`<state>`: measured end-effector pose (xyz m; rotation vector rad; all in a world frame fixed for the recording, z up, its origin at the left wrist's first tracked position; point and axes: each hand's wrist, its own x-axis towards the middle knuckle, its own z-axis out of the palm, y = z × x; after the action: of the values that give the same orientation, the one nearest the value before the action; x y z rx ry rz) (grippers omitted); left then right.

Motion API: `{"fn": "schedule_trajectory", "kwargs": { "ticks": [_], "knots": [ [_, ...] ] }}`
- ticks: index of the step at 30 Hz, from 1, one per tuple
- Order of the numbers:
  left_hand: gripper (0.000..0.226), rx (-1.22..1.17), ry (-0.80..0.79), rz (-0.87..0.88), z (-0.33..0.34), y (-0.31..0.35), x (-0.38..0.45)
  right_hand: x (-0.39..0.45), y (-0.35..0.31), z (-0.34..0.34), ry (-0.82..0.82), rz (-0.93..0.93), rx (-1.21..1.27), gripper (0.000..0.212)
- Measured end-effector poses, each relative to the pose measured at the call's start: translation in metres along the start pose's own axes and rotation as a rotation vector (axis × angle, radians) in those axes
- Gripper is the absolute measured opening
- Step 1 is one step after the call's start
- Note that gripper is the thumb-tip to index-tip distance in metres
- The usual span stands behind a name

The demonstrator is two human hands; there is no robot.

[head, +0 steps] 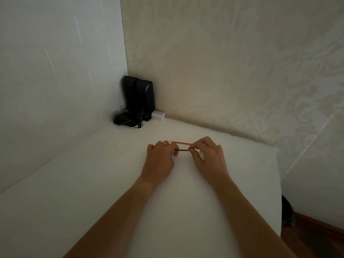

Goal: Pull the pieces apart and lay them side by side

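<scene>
Over the white table [111,183], my left hand [160,158] and my right hand [208,155] meet in the middle. Between their fingertips runs a thin dark rod [182,150], like a pen refill; each hand pinches one end. Just behind it, a red pen-like stick [181,143] spans from the fingers of one hand to those of the other, and which hand holds it is unclear. A ring shows on a left finger. Both forearms reach in from the bottom edge.
In the far corner stand two black speakers [140,98] with tangled cables [128,121] at their foot. A small white box [158,115] sits beside them against the patterned wall. The table's right edge [278,192] drops to a wooden floor.
</scene>
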<state>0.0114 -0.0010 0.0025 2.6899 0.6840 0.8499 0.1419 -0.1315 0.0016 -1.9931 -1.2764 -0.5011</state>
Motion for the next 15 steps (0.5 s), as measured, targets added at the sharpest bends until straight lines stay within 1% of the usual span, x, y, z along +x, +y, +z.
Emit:
{"fn": "schedule_trajectory", "kwargs": {
  "ticks": [4,7,10,15],
  "knots": [
    [0.037,0.033,0.027,-0.011,-0.0004,-0.0001,-0.0013,-0.0008,0.0003,-0.0008,0.02,-0.004,-0.003,0.005],
    [0.04,0.076,0.1,-0.077,-0.0004,-0.0015,-0.0022,-0.0002,-0.0002,-0.0014,0.054,0.05,-0.023,0.007],
    [0.04,0.103,0.205,-0.198,-0.0004,-0.0053,-0.0035,-0.0002,0.0019,-0.0008,0.09,0.121,-0.027,0.008],
    [0.026,0.184,0.316,-0.438,-0.0037,-0.006,-0.0053,-0.0008,0.004,-0.0044,0.157,0.232,0.063,0.01]
  ]
}}
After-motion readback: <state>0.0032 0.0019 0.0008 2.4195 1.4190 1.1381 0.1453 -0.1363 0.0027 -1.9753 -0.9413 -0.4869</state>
